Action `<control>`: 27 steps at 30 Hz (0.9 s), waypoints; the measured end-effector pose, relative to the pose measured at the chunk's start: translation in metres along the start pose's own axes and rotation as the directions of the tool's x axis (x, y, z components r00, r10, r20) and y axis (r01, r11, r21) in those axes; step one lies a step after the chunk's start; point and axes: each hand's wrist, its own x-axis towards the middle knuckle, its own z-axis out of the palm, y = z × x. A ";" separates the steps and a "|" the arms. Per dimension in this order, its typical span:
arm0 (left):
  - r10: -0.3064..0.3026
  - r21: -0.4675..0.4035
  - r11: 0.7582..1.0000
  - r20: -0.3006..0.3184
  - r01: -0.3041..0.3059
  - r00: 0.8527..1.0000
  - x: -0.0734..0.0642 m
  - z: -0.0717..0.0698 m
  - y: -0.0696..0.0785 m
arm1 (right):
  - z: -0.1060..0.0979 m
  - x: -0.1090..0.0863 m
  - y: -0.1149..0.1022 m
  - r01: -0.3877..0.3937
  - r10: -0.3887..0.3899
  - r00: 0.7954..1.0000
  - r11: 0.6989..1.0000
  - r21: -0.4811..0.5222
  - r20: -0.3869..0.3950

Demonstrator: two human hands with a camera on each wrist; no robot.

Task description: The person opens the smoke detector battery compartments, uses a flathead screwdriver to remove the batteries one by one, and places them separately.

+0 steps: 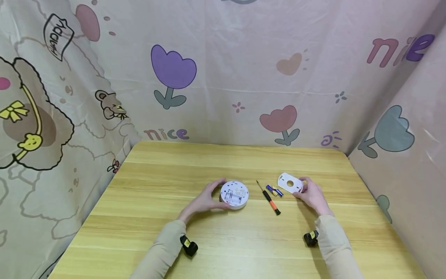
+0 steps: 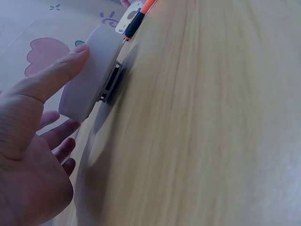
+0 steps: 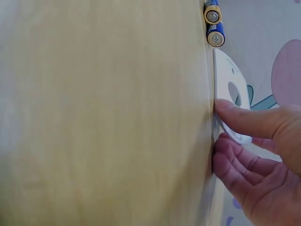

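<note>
A round white smoke detector [image 1: 240, 186], its battery compartment bare and facing up, is gripped by the left hand [image 1: 205, 200]. The thumb lies along its near side and the fingers reach round its far side. In the left wrist view the detector [image 2: 89, 77] looks close over the table, above its shadow; whether it touches the wood I cannot tell. On the right, the right hand [image 1: 313, 195] pinches one end of a flat white mounting plate [image 1: 283, 181] with a central hole. The thumb lies on the face of the plate [image 3: 225, 70] in the right wrist view.
Between the hands lie a screwdriver [image 1: 271, 202] with a black and orange handle and blue-and-gold batteries [image 1: 270, 189] side by side, close to the plate. The wooden table [image 1: 167, 162] ends at printed curtains [image 1: 216, 77] at the back and sides.
</note>
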 end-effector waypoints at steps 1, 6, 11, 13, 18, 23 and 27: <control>0.001 -0.005 1.000 0.000 -0.001 1.000 0.000 -0.001 0.000 | 0.000 -0.001 0.001 0.002 -0.002 1.000 0.999 0.033 -0.006; -0.019 -0.035 0.999 0.001 0.019 1.000 -0.001 -0.004 0.000 | -0.002 -0.002 0.003 -0.012 0.004 1.000 0.932 0.362 0.022; -0.032 -0.040 0.999 -0.010 0.032 0.999 -0.002 -0.007 0.001 | -0.007 -0.004 0.000 -0.059 0.021 0.998 0.772 0.633 0.067; -0.036 -0.037 0.999 -0.009 0.035 0.999 -0.003 -0.008 0.000 | -0.009 -0.005 -0.003 -0.055 0.025 0.998 0.717 0.695 0.053; -0.018 -0.043 0.999 -0.001 0.018 1.000 -0.004 -0.010 -0.002 | -0.010 -0.005 -0.016 0.013 -0.027 1.000 0.681 0.732 0.007; 0.002 -0.050 0.999 -0.012 -0.002 1.000 -0.004 -0.011 -0.006 | -0.006 -0.006 -0.034 0.036 -0.091 0.995 0.704 0.709 0.040; -0.002 -0.057 0.998 -0.020 0.000 1.000 -0.004 -0.011 -0.007 | 0.005 -0.006 -0.048 0.018 -0.128 0.986 0.712 0.702 0.104</control>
